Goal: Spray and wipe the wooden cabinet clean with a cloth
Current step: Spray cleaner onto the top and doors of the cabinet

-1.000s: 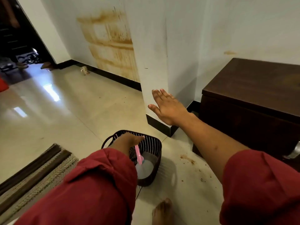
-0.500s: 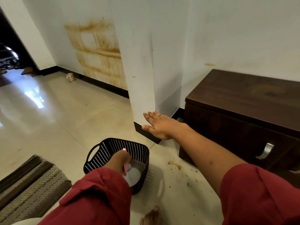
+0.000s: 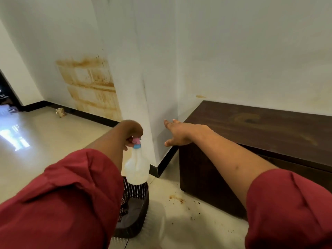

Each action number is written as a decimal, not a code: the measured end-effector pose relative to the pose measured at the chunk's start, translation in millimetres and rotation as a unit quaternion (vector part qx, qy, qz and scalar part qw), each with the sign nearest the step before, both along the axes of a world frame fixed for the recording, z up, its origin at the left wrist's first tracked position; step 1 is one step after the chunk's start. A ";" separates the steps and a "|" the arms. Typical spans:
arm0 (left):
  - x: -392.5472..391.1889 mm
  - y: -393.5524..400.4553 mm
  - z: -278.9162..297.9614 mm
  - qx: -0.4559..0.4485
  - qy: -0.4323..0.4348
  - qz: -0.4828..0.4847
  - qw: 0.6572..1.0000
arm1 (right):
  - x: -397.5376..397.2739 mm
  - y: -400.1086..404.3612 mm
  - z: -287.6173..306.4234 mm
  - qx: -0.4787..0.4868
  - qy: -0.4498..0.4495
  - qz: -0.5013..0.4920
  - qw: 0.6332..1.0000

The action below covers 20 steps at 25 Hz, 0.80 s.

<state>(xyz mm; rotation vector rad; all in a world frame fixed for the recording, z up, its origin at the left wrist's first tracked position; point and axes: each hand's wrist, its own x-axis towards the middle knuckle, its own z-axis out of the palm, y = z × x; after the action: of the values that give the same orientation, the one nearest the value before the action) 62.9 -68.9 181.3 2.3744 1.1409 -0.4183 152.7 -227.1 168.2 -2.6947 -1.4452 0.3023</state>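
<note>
My left hand (image 3: pixel 132 132) grips the pink trigger head of a translucent white spray bottle (image 3: pixel 136 166), which hangs in the air above a black perforated basket (image 3: pixel 138 207) on the floor. A checked cloth (image 3: pixel 124 203) shows inside the basket, mostly hidden by my left sleeve. My right hand (image 3: pixel 177 133) is stretched out with straight fingers, held just off the left end of the dark wooden cabinet (image 3: pixel 251 133) and near the white wall corner. The cabinet top carries a pale smear.
A white pillar (image 3: pixel 143 78) with black skirting stands between the hands. Brown stains mark the wall (image 3: pixel 89 83) at left and crumbs dot the tiled floor (image 3: pixel 179 200) by the cabinet. A small mug (image 3: pixel 60 112) sits by the far skirting.
My left hand has lifted the spray bottle up out of the basket. The view has tilted upward and my right hand has risen toward the cabinet's left end.
</note>
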 end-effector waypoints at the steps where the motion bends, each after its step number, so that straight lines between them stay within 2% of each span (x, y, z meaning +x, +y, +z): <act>1: 9.1 -9.4 18.6 0.008 -0.011 -0.019 1.000 | 0.7 -5.1 6.8 0.017 -0.008 -0.007 1.000; 3: 27.7 -33.4 52.6 0.015 -0.061 -0.062 0.996 | 4.2 -15.7 16.9 0.058 -0.017 -0.042 0.997; 5: 40.8 -60.4 80.7 0.017 -0.111 -0.090 0.990 | 9.2 -29.2 27.5 0.121 0.021 -0.091 0.988; 8: 58.1 -102.2 111.0 -0.014 -0.158 -0.117 0.980 | 18.5 -53.5 39.5 0.210 0.143 -0.134 0.958; 11: 73.2 -144.5 125.3 -0.050 -0.183 -0.167 0.968 | 28.3 -78.8 47.0 0.319 0.253 -0.144 0.902; 14: 85.6 -189.3 129.3 -0.083 -0.184 -0.216 0.955 | 39.4 -115.2 51.3 0.444 0.250 -0.178 0.842; 17: 98.2 -232.0 127.1 -0.094 -0.174 -0.259 0.945 | 38.8 -158.3 50.3 0.487 0.228 -0.226 0.812; 20: 107.9 -260.3 123.8 -0.174 -0.191 -0.316 0.913 | 36.4 -195.9 40.2 0.531 0.175 -0.262 0.786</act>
<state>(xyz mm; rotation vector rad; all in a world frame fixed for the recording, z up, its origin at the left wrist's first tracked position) 170.8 -329.1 305.1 2.3048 0.0877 -0.3043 189.1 -423.0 208.4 -1.8008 -0.4308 -0.0637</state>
